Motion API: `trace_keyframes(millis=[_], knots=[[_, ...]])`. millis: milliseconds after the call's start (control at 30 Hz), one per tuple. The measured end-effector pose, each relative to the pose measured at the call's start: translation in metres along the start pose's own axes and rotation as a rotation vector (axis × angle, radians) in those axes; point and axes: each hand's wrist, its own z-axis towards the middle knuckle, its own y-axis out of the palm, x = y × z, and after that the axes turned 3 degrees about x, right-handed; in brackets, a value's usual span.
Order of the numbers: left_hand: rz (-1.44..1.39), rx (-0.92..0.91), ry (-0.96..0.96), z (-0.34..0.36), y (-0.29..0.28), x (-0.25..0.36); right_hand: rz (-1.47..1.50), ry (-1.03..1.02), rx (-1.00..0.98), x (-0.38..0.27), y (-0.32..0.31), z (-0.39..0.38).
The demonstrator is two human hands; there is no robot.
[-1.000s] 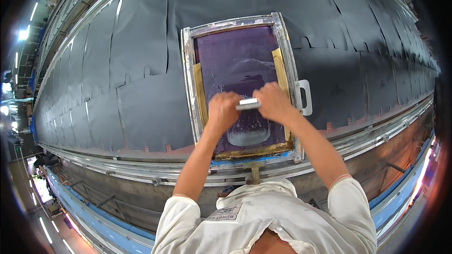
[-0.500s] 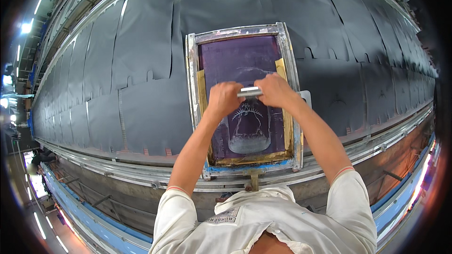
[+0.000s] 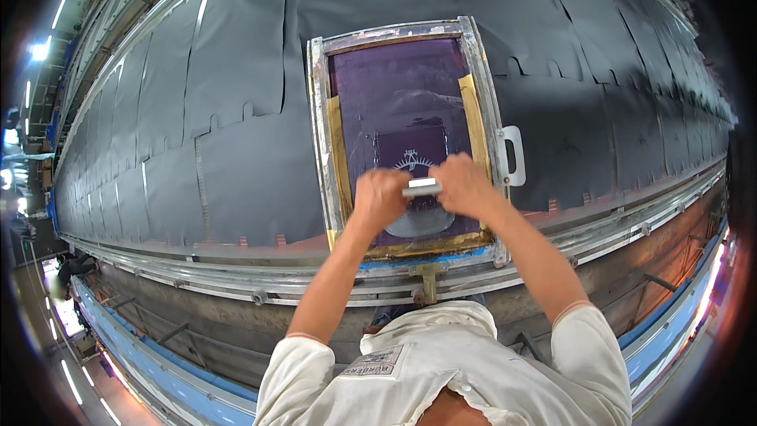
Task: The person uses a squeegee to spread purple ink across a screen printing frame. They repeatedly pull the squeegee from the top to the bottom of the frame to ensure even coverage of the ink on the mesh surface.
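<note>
— Now, what do you have under your hands?

— One squeegee (image 3: pixel 422 187), its pale metal handle lying crosswise. Your left hand (image 3: pixel 380 197) is closed round its left end and your right hand (image 3: pixel 464 184) round its right end; both fists grip it firmly. It sits on the mesh in the lower half of the frame, just above a pale arc of ink.

— And the frame?

— One printing screen (image 3: pixel 394 102), purple mesh in a worn metal frame (image 3: pixel 318 126), upright rectangle. Two yellow tape strips run along the mesh, one down the left side (image 3: pixel 340 150) and one down the right (image 3: pixel 471 118). One white loop handle (image 3: pixel 511 156) sticks out from the frame's right edge. One blue strip (image 3: pixel 426 259) runs along the frame's bottom edge.

— Any markings?

— One pale printed motif (image 3: pixel 413 162) shows in the mesh just above your hands, small and arched. One rectangular patch (image 3: pixel 377 363) with dark lettering sits on the chest of your white shirt (image 3: pixel 441 363).

— What lies around the frame?

— Dark grey fabric panels (image 3: pixel 236 110), many of them, laid edge to edge along the long table; I cannot count them exactly. A metal rail (image 3: pixel 236 284) runs along the table's near side.
</note>
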Motion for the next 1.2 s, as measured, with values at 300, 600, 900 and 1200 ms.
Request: trace_keyframes(millis=[300,600,900,1200], knots=[[0.042,-0.028,-0.034,-0.005,-0.038,0.024,0.197,0.414,0.828,0.044,-0.032,-0.065],[-0.042,0.102,-0.008,0.05,-0.03,0.012,0.567,0.761,0.777,0.116,-0.011,-0.053],[-0.013,0.142,0.012,-0.104,-0.001,0.086,0.825,0.768,0.801,0.082,-0.035,-0.069],[0.251,-0.006,-0.15,-0.071,0.011,0.126,0.874,0.61,0.836,0.117,0.002,-0.091]])
